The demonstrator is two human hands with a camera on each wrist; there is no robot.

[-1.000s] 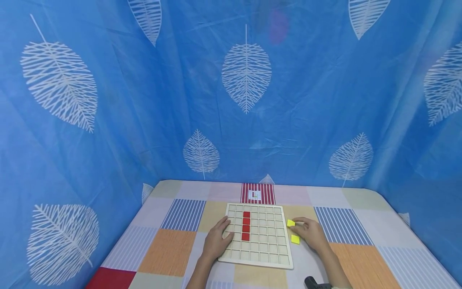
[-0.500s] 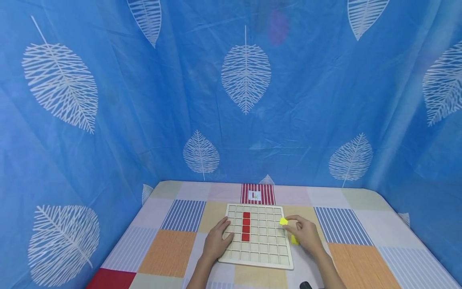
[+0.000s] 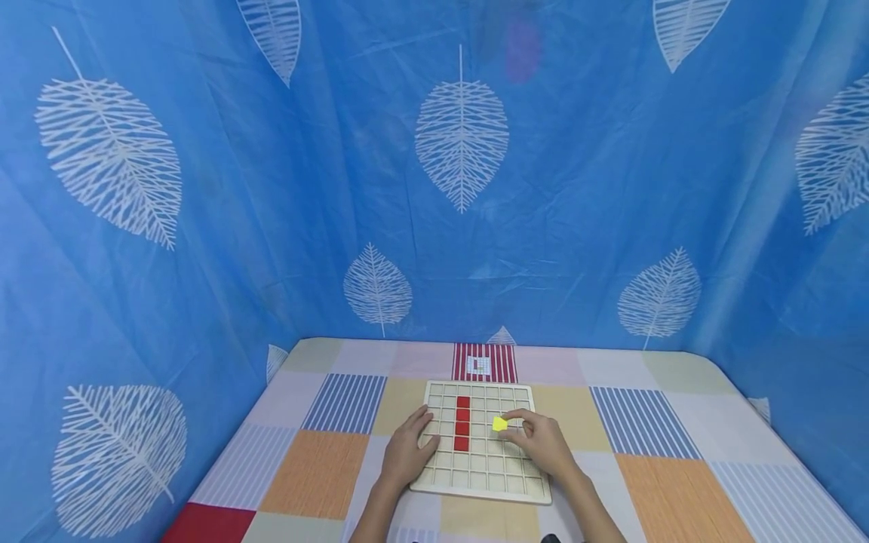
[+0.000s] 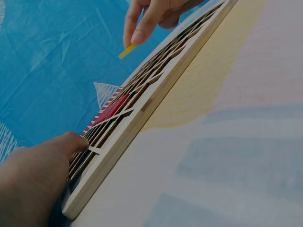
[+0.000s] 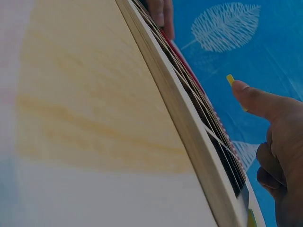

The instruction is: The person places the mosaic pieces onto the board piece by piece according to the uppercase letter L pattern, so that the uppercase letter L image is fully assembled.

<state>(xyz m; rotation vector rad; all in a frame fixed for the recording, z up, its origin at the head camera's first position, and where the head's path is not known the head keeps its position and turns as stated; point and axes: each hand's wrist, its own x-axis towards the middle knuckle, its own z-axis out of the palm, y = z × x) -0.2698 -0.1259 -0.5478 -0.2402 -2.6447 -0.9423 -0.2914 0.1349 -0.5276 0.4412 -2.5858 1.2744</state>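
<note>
A pale wooden grid board (image 3: 490,480) lies on the table, with several red square tiles (image 3: 462,428) lined up in one column left of its middle. My left hand (image 3: 406,451) rests on the board's left edge, fingers and thumb extended over the outer cells. Over the middle of the board, my right hand (image 3: 545,446) pinches a yellow square tile (image 3: 499,424) between thumb and finger. The left wrist view shows this yellow tile (image 4: 127,51) tilted and raised above the grid. In the right wrist view, the thumb is against the tile (image 5: 230,79).
Behind the board, a small printed grid card (image 3: 479,366) lies on a red-striped patch of the patchwork tablecloth (image 3: 668,490). Blue curtains (image 3: 563,188) with white leaves close off the back and both sides.
The right hand has carried the yellow tile leftward from beside the board to above its middle. Its wrist now covers the spot of a second yellow tile. The left hand has stayed put.
</note>
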